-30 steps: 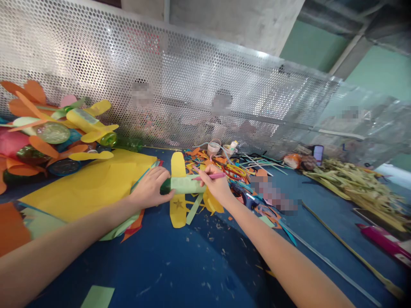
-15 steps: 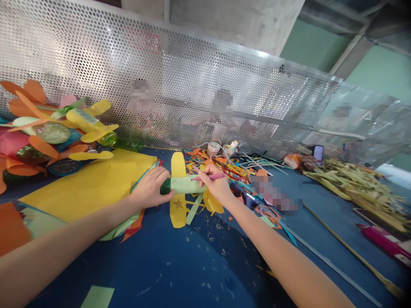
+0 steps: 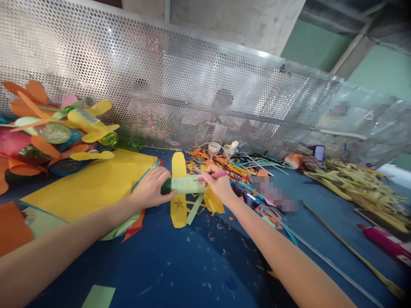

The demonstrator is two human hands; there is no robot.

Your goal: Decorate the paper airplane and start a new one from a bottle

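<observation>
- Bottom left of the frame: a flat, pale green paper rectangle (image 3: 99, 297), cut by the lower edge, lies on the dark blue tabletop (image 3: 160, 267).
- Right edge: a magenta and white box-like object (image 3: 383, 241), partly out of view; left of it, a thin brown stick (image 3: 345, 239) and a long, pale, narrow strip (image 3: 334, 262) run slantwise.
- Centre: a model plane (image 3: 184, 185) with a body wrapped in pale green paper, a dark green end and round-tipped yellow paper wings lies crosswise on the tabletop. The nearer wing bears a dark star.
- Left of centre: the left hand (image 3: 154, 187) is clamped on the plane's dark green end, thumb on the near side.
- Right of centre: the right hand (image 3: 217, 184) pinches a slim pink pen (image 3: 215, 176), its tip over the pale green wrap; whether it touches cannot be told. Rounded yellow paper (image 3: 212, 202) shows below this hand.
- Left: large yellow paper sheets (image 3: 90, 184) lie over other coloured sheets.
- Beyond the right hand: a tangle of many-coloured paper scraps (image 3: 236, 171) and a small whitish cup (image 3: 214, 149).
- Upper left: heaped bottle planes with orange and yellow paper parts (image 3: 85, 119).
- Right: a spread of pale yellow-green husk-like strips (image 3: 356, 182).
- Back: a perforated silvery metal screen (image 3: 199, 72), with blurred people showing through or reflected.
</observation>
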